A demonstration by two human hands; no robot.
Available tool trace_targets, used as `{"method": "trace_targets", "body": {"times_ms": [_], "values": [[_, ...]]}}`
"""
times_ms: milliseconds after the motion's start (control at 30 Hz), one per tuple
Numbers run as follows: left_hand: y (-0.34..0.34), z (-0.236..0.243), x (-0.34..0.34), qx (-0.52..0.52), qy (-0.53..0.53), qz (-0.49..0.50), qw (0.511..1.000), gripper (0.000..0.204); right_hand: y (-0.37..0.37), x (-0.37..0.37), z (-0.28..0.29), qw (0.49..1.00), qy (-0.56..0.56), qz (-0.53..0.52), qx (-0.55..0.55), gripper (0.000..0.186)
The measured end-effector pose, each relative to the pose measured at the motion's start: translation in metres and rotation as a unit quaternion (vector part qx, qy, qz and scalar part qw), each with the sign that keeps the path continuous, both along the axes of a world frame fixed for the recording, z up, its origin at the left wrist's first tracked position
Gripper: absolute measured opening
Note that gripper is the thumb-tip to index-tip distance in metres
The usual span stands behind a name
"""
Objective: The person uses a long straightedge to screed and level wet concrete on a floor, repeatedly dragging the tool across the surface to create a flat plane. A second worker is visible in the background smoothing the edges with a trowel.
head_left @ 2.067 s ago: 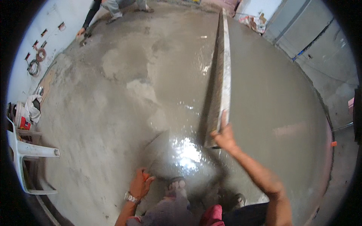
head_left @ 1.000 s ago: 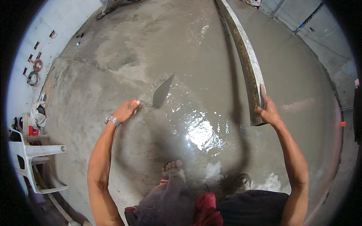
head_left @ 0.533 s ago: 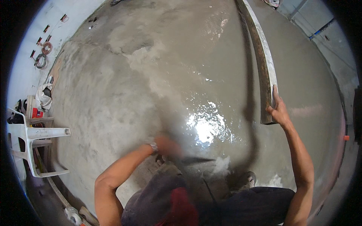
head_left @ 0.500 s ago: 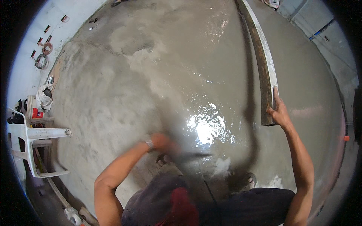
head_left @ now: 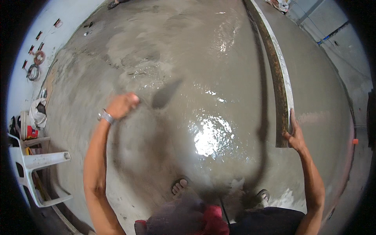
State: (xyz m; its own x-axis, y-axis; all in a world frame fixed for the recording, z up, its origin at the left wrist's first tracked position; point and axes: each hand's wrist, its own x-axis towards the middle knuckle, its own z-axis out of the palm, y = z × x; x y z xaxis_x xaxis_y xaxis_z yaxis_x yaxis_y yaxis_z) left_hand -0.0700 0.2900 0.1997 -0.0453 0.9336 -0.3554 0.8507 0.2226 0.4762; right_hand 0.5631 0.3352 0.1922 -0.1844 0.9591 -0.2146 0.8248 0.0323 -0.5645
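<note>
Trowel (head_left: 166, 94) carried forward, well left of the long bar (head_left: 280, 90).
It is gripped by the closed, blurred fingers of the left hand (head_left: 122, 105), having been brought out from farther back; the wet floor (head_left: 219, 70) left of the bar is judged within its reach, though contact cannot be told. The bar's near end is still clasped between thumb and fingers of the right hand (head_left: 296, 139).

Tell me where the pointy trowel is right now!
In the head view, the blurred trowel is left of centre, just right of the left hand and left of the long bar.
</note>
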Motion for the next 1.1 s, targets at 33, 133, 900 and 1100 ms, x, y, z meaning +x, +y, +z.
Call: {"method": "trace_targets", "body": {"times_ms": [33, 133, 900, 1100], "values": [[-0.003, -0.008, 0.024, -0.002, -0.028, -0.063, 0.998, 0.038, -0.001, 0.005, 0.000, 1.000, -0.005, 0.008, 0.013, 0.097], [-0.037, -0.070, 0.095, -0.020, -0.023, -0.332, 0.943, 0.020, 0.002, -0.020, 0.011, 0.999, 0.022, -0.009, -0.028, 0.101], [0.017, 0.060, 0.031, 0.002, 0.228, 0.029, 0.973, 0.046, 0.005, 0.003, -0.008, 0.998, 0.038, 0.058, 0.006, 0.099], [-0.008, 0.018, 0.207, -0.045, 0.171, -0.369, 0.913, 0.025, 0.003, 0.036, 0.008, 0.996, 0.009, 0.003, -0.083, 0.099]]}}
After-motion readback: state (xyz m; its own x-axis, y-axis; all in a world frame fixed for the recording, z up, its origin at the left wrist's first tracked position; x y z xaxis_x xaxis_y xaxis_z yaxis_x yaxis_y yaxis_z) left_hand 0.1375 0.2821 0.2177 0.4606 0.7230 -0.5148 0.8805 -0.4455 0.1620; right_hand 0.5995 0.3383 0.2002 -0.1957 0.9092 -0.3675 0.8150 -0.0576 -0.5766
